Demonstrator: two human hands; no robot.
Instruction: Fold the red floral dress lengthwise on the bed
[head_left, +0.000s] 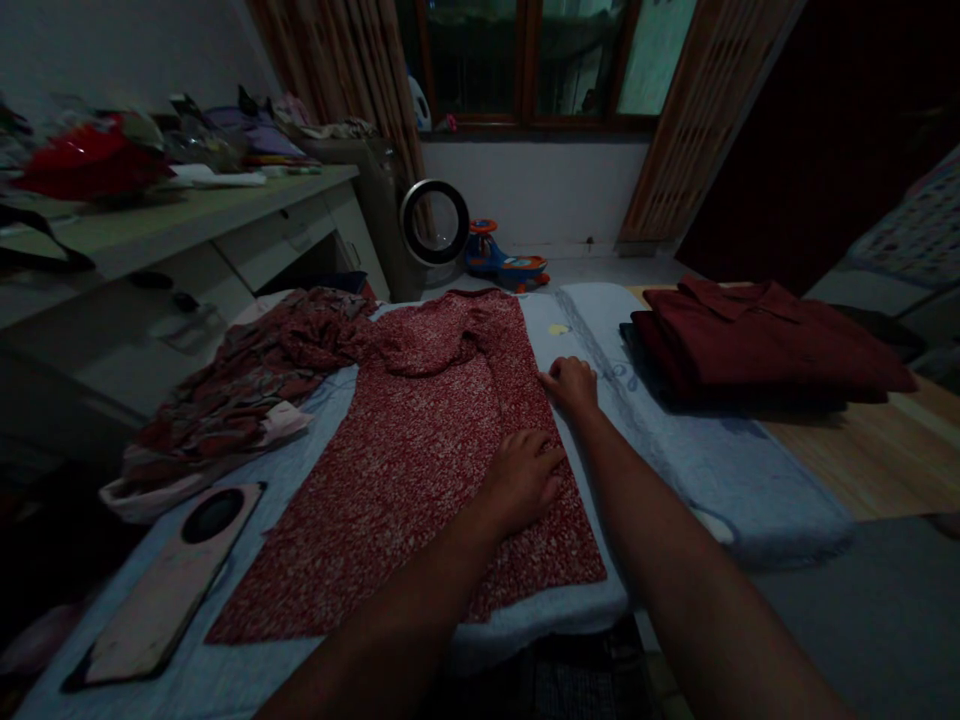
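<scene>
The person's left hand (525, 480) rests partly open, fingers loosely bent, on a red patterned garment (420, 450) spread mid-table over a blue cloth (577, 310). The right hand (574, 385), fingers curled, meets its right edge; whether it pinches fabric cannot be told. Left lie a crumpled garment (262, 350) and, nearer, a phone (161, 590); right, folded clothes (772, 340).

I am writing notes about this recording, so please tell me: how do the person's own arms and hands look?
Both the left hand and the right hand are bare, without gloves. The left forearm and right forearm show no sleeve, watch or bracelet. The picture is too dim for finer marks.
</scene>
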